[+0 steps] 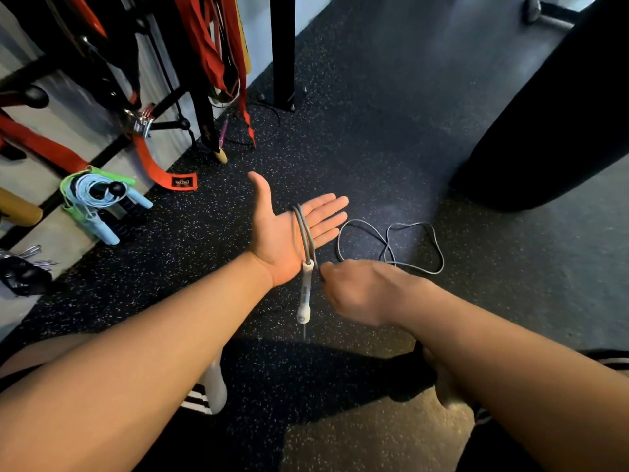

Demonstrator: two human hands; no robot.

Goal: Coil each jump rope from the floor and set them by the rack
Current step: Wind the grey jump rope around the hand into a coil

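Head view: my left hand is spread flat, palm up, with the grey jump rope looped around it. Its white handle dangles under my wrist. My right hand pinches the rope just beside that handle. Loose loops lie on the floor just past my right hand.

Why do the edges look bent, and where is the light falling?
Head view throughout: the wide-angle lens bows the rack and stretches the forearms; a bright patch lights the floor near the loose rope, corners go dark; a shadow lies under the arms; the right hand looks slightly soft, the left hand sharper.
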